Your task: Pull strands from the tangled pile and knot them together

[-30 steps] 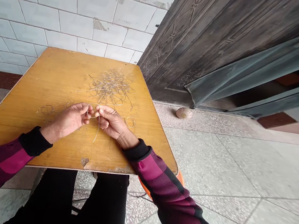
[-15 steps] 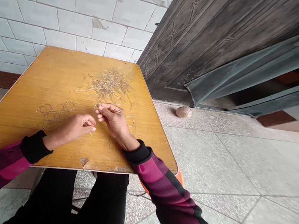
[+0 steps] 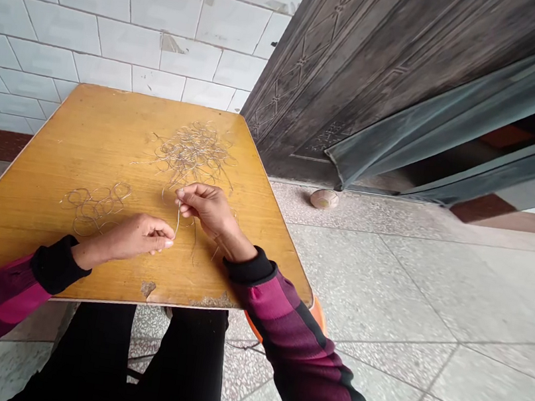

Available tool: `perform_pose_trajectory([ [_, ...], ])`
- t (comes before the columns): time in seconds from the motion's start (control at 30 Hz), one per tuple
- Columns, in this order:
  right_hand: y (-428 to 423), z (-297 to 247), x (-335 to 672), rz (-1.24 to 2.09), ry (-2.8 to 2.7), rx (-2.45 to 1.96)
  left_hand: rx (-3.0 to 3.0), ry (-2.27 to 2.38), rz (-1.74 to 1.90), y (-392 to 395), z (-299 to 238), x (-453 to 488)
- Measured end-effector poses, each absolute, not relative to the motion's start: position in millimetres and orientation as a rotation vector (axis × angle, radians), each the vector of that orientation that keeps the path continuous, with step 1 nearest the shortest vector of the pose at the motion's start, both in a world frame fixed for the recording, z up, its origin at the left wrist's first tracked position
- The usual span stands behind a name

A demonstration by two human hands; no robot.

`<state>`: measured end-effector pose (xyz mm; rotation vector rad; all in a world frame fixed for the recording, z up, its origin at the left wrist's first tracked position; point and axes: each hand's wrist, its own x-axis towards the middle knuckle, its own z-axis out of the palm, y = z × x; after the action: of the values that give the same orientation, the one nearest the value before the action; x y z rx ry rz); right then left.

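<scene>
My left hand and my right hand each pinch one end of a thin metal wire that runs straight between them above the wooden table. The right hand is farther out, the left nearer the front edge. Behind the right hand lies a tangled heap of loose wires. A small group of wire rings lies to the left of my left hand. Both sleeves are pink and black.
The table stands against a white tiled wall. A dark metal door is at the right. A small round object lies on the speckled floor by the door. An orange stool edge shows under my right arm.
The hands were together with a curved wire between them. They have drawn apart, the left toward me and the right away, and the wire now runs straight between them.
</scene>
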<state>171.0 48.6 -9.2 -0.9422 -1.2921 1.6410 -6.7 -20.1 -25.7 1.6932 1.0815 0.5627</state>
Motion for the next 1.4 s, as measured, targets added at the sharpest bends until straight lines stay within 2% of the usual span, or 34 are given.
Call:
perform_pose_trajectory([
  [0.27,53.4,-16.4,168.7,1.815,-1.444,-1.155,1.931,1.420,1.092,-6.8,-6.5,-28.4],
  [0.5,55.6,-22.9,172.1,1.677,-1.695,-1.315,2.077,1.385,1.050,-2.2,-17.6,-30.7],
  [0.7,60.1,-11.5,191.0,1.236,-1.948,-1.252,2.127,1.395,1.059,0.7,-19.7,-32.9],
  [0.9,51.8,24.0,216.3,0.954,-1.693,-1.187,2.244,1.355,1.049,0.1,-17.4,-35.5],
  [1.0,40.3,31.3,239.1,0.796,-1.732,-1.233,2.292,1.356,1.016,-0.5,-15.7,-36.4],
  [1.2,13.6,-6.0,276.1,0.397,-1.993,-1.462,2.329,1.407,1.062,1.8,-17.1,-38.5],
  [1.4,-8.1,-45.2,234.9,0.244,-2.225,-1.838,2.301,1.430,1.092,5.4,-19.9,-42.2],
])
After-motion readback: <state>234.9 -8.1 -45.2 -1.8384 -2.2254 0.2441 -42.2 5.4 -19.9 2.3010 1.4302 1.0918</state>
